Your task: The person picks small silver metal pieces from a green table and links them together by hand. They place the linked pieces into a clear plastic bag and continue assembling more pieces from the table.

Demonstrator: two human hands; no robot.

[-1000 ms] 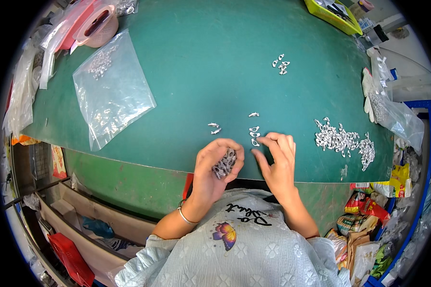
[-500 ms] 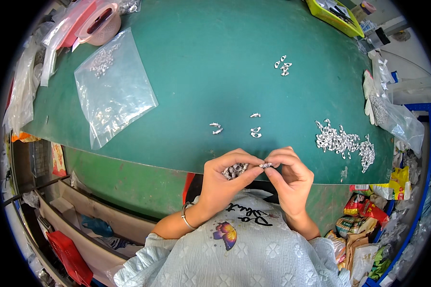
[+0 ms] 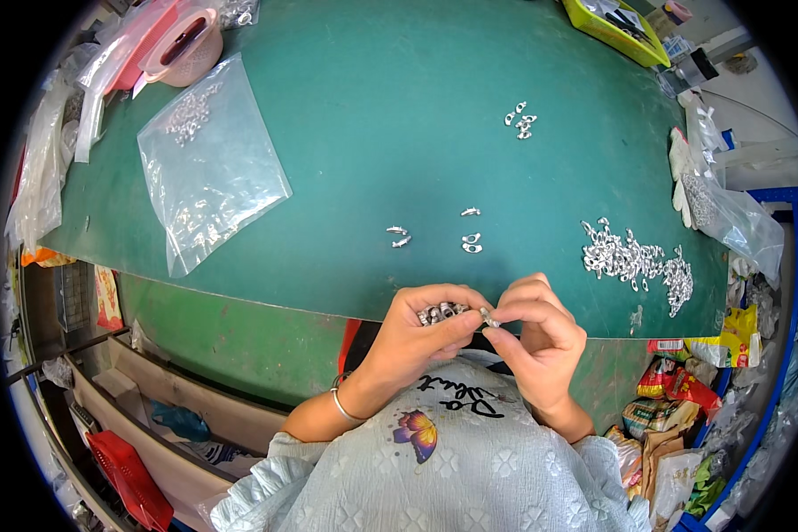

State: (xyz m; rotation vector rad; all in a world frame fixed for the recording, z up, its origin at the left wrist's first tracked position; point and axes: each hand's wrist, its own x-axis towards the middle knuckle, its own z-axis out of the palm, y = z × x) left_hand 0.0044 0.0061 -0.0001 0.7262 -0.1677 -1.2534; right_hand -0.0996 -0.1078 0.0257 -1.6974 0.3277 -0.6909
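My left hand [image 3: 408, 332] is curled round several small silver lobster clasps [image 3: 442, 312], which show between its thumb and forefinger. Just in front of my body, at the table's near edge, my right hand [image 3: 541, 332] pinches a single silver clasp [image 3: 488, 319] between thumb and forefinger. The left fingertips meet this clasp from the other side. On the green table [image 3: 355, 133] beyond my hands lie a pair of clasps [image 3: 400, 237] and another small group of clasps [image 3: 472, 243]. Farther off is one more little cluster [image 3: 524, 126].
A large heap of clasps [image 3: 629, 257] spreads over the table's right side. A clear plastic bag [image 3: 217, 191] holding small pieces lies at left. Pink basket [image 3: 186, 53] and yellow-green tray [image 3: 616, 31] stand at the far corners. A white glove [image 3: 680, 173] lies by the right edge.
The pinched clasp has tilted from nearly level to slanting and sits slightly lower. My right fingers have bent more, and the left hand has turned a little, its clasps shifting.
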